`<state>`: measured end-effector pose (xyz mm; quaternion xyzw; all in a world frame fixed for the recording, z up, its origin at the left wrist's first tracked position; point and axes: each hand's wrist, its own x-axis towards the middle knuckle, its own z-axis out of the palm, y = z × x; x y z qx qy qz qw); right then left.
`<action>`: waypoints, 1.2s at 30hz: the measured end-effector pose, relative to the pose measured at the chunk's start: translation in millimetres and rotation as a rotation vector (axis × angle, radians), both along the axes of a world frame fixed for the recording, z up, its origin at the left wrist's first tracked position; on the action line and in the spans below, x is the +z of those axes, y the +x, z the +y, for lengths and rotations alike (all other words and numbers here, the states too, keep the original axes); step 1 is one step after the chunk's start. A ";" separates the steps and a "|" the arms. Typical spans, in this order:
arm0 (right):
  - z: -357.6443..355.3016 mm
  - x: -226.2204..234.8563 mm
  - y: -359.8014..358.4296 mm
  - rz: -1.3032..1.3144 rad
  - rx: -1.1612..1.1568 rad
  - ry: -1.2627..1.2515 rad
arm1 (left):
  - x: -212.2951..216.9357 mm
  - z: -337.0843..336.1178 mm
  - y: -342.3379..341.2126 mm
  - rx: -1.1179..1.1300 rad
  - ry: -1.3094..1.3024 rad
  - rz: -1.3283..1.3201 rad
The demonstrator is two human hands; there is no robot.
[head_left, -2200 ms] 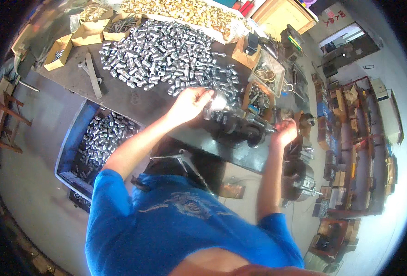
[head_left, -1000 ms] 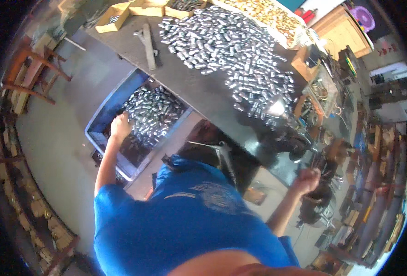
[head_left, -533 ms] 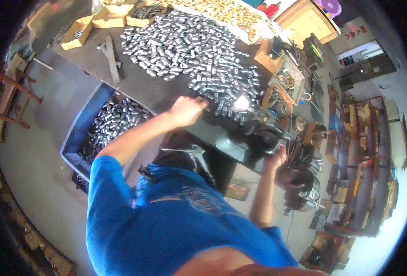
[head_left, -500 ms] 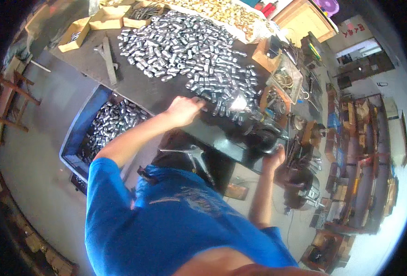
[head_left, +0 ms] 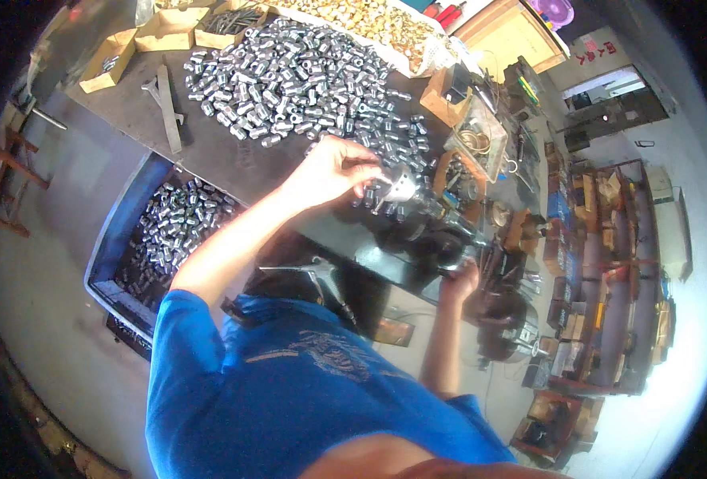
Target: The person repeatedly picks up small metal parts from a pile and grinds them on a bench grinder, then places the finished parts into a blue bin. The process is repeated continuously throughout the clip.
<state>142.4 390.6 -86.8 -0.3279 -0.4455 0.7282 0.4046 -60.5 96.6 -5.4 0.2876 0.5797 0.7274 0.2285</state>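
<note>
My left hand (head_left: 333, 174) is closed in a pinch at the shiny round chuck (head_left: 400, 185) of a dark bench machine (head_left: 405, 227). A small metal fitting seems to be between its fingertips, mostly hidden by them. Lower and to the right, my right hand (head_left: 459, 281) is wrapped round a handle on the machine's right end; the fingers partly cover it. Behind the chuck, a big heap of silvery metal fittings (head_left: 289, 84) spreads over the dark bench (head_left: 229, 164).
A blue crate (head_left: 107, 247) of similar fittings stands below the bench's left edge. An air blow gun (head_left: 317, 275) lies near my waist. Farther back are a flat metal tool (head_left: 168, 108), cardboard trays (head_left: 170, 30) and brass-coloured parts (head_left: 369, 20). Loaded shelves (head_left: 613, 279) stand at right.
My left hand has moved right, from the near edge of the fittings heap to the chuck. My right hand stays at the machine's handle. The whole view has shifted slightly.
</note>
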 end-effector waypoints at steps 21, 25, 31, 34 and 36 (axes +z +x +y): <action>-1.1 5.7 0.2 -0.058 0.006 0.042 | -1.9 11.4 -4.4 -0.033 -0.051 -0.073; -5.4 8.2 8.4 -0.011 0.023 0.054 | -5.0 12.4 -3.5 -0.053 0.023 -0.075; -13.2 43.4 26.1 0.030 0.058 0.085 | -0.6 9.9 -5.5 -0.120 0.087 -0.043; -7.5 71.5 21.3 0.099 0.155 0.165 | 0.6 9.0 -2.3 -0.070 0.071 0.034; 0.2 87.0 7.9 0.178 0.197 0.234 | 1.4 10.8 1.4 -0.036 0.068 0.099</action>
